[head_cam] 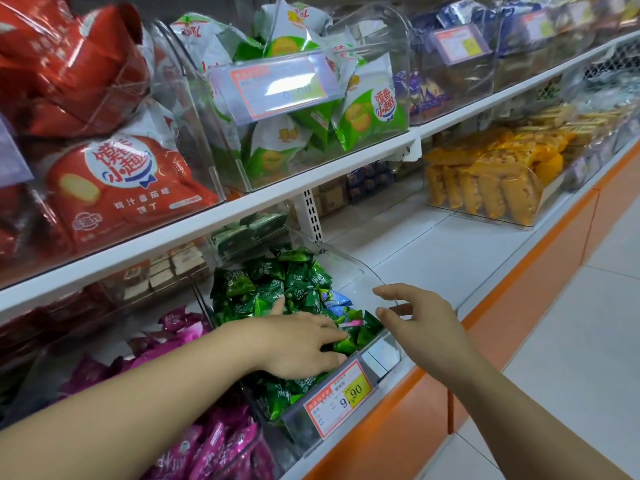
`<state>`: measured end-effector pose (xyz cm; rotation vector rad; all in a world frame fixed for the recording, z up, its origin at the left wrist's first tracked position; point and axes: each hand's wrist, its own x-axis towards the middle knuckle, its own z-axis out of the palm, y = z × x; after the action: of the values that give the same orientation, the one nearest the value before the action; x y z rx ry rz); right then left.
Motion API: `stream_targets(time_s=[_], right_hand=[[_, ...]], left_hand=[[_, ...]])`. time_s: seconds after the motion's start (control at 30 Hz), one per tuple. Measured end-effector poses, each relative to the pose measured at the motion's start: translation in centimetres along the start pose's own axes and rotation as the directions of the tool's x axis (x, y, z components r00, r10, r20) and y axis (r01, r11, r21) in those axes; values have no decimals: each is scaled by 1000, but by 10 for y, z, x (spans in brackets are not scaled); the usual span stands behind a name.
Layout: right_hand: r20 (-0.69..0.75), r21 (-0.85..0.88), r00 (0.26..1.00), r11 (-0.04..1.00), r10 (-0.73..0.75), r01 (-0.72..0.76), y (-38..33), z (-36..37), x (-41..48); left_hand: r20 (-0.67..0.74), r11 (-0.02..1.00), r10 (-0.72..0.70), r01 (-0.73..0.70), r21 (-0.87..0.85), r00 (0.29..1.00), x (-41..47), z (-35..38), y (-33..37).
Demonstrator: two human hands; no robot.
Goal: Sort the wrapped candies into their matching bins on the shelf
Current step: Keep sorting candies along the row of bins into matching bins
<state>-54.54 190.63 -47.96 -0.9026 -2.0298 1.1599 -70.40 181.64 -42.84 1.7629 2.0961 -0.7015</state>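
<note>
One blue-wrapped candy [337, 301] sits among green candies [263, 289] near the bin's [367, 271] right wall, just beyond my flat, open left hand [298, 344], my empty, spread right hand [419, 323] hovering close.

White lower shelf [433, 251], orange front edge: clear green-candy bin [349, 263] on it, pink-candy bin [249, 455] adjacent, yellow-snack bin [485, 216] well apart.

White shop shelving [433, 244], perforated upright [313, 216] behind, orange base panel [398, 427] below, pale tiled floor [571, 341] at right.
</note>
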Motion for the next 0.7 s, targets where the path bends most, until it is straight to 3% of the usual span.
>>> stream_targets(time_s=[0.1, 0.2, 0.3, 0.37, 0.43, 0.7], right_hand=[[-6, -1, 1000, 1000, 5, -5, -1, 0, -1], [-8, -10, 1000, 1000, 5, -5, -3, 2, -2], [-12, -15, 1000, 1000, 5, -5, -4, 2, -2], [-17, -16, 1000, 1000, 2, -2, -3, 3, -1], [-22, -24, 1000, 1000, -2, 1, -3, 3, -1], [-44, -9, 999, 1000, 10, -10, -4, 3, 1]], left_hand=[[35, 1000, 3, -4, 24, 999, 0, -8, 3], [46, 995, -28, 32, -92, 999, 6, -27, 1], [-199, 979, -41, 0, -202, 979, 20, -31, -9], [-409, 970, -73, -31, -242, 910, 33, -25, -15], [-499, 963, -119, -22, -267, 859, 47, -20, -17], [-460, 982, -168, 106, -158, 872, 77, -18, -3]])
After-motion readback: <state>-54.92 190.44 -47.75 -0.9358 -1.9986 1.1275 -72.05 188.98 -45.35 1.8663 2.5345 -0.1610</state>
